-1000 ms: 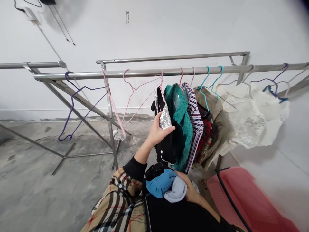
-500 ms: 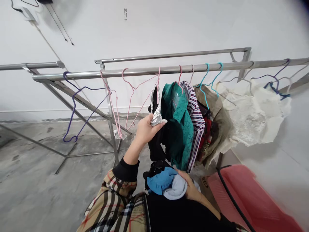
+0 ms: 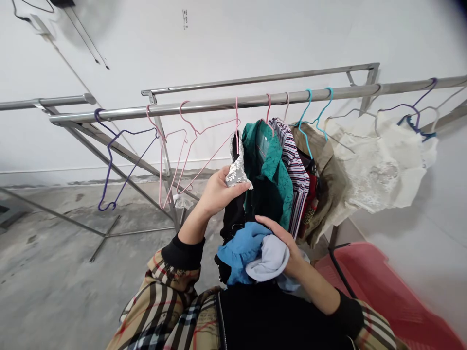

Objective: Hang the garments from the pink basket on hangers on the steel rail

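My left hand [image 3: 218, 193] is closed on a black garment with grey-white lace [image 3: 237, 167] that hangs from a pink hanger on the steel rail [image 3: 219, 103]. My right hand [image 3: 288, 245] is closed round a bundle of blue and pale grey cloth [image 3: 251, 252] held against my chest. Just right of the lace garment hang a green shirt [image 3: 270, 165], a striped shirt [image 3: 295, 170], a brown garment and a cream lace piece [image 3: 379, 165].
Empty pink hangers [image 3: 182, 146] and a purple hanger [image 3: 113, 155] hang on the rail to the left. A red plastic basket [image 3: 379, 296] stands at lower right. The rack's steel legs [image 3: 109, 233] cross over the concrete floor. A white wall is behind.
My right hand has risen with the blue and grey bundle towards the hanging clothes. My left hand has kept its grip on the lace garment and shifted slightly left and up.
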`<move>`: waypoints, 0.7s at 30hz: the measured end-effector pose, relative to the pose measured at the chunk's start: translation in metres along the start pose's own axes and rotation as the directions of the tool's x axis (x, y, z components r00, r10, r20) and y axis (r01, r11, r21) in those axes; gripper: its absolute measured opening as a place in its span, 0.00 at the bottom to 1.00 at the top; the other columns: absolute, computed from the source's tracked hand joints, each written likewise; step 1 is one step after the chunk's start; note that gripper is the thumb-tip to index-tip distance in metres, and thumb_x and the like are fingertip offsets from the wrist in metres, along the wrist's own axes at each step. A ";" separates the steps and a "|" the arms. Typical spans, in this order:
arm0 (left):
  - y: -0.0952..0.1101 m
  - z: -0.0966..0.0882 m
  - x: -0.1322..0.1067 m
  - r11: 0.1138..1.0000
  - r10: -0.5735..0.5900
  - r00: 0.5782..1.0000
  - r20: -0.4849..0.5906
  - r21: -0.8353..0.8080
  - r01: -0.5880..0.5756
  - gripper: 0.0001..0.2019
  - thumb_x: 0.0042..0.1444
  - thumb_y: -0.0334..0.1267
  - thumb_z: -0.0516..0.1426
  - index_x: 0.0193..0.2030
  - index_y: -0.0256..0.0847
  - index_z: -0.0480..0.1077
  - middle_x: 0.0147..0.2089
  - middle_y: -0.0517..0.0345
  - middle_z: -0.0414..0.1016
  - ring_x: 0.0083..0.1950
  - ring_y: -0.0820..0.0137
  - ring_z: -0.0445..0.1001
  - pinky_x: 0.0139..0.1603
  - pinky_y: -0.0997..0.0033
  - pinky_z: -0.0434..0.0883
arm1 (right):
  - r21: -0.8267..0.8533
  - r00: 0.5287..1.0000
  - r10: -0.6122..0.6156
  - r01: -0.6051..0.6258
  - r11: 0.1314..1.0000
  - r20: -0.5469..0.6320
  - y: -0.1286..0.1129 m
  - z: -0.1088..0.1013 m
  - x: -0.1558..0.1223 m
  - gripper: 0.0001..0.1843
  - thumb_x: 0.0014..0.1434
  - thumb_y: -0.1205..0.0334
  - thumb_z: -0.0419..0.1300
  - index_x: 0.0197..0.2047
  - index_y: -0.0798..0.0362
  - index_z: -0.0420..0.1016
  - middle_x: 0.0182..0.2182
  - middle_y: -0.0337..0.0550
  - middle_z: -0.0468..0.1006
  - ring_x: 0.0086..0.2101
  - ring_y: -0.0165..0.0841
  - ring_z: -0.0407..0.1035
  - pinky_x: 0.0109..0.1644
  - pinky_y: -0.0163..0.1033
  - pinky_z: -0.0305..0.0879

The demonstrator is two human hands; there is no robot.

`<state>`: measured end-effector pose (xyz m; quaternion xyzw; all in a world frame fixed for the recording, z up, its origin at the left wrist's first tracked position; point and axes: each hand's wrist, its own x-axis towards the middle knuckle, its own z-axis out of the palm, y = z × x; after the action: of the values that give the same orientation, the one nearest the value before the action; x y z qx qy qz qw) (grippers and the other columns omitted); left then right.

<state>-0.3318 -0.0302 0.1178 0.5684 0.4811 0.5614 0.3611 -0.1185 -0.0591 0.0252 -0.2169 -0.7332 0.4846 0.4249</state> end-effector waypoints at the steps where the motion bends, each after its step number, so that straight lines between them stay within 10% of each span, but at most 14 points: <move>1: 0.002 0.002 0.000 1.000 0.007 1.000 -0.001 0.016 -0.007 0.20 0.45 0.44 0.68 0.40 0.36 0.71 0.33 0.59 0.76 0.33 0.74 0.71 0.37 0.74 0.68 | -0.019 0.999 -0.039 0.039 0.999 -0.002 -0.009 0.002 0.009 0.25 0.60 0.59 0.58 0.61 0.49 0.69 0.55 0.48 0.75 0.54 0.41 0.70 0.60 0.46 0.65; 11: 0.011 0.006 -0.013 0.976 0.042 0.996 -0.083 0.217 -0.023 0.18 0.48 0.47 0.65 0.38 0.37 0.68 0.32 0.61 0.72 0.32 0.73 0.69 0.34 0.75 0.67 | -0.004 0.977 -0.152 0.154 0.988 -0.151 -0.017 0.029 0.054 0.16 0.52 0.66 0.57 0.46 0.51 0.71 0.37 0.38 0.78 0.34 0.32 0.71 0.39 0.35 0.67; 21: 0.018 -0.037 -0.021 0.983 0.033 0.910 0.414 0.151 -0.104 0.32 0.49 0.50 0.66 0.56 0.36 0.62 0.50 0.49 0.72 0.52 0.61 0.71 0.53 0.63 0.70 | 0.002 0.975 -0.138 0.140 0.990 -0.174 -0.020 0.030 0.065 0.13 0.51 0.65 0.58 0.43 0.51 0.71 0.35 0.39 0.76 0.34 0.32 0.70 0.38 0.35 0.67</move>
<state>-0.3640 -0.0600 0.1332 0.7184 0.4204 0.3993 0.3844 -0.1772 -0.0363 0.0645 -0.2033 -0.7035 0.4381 0.5213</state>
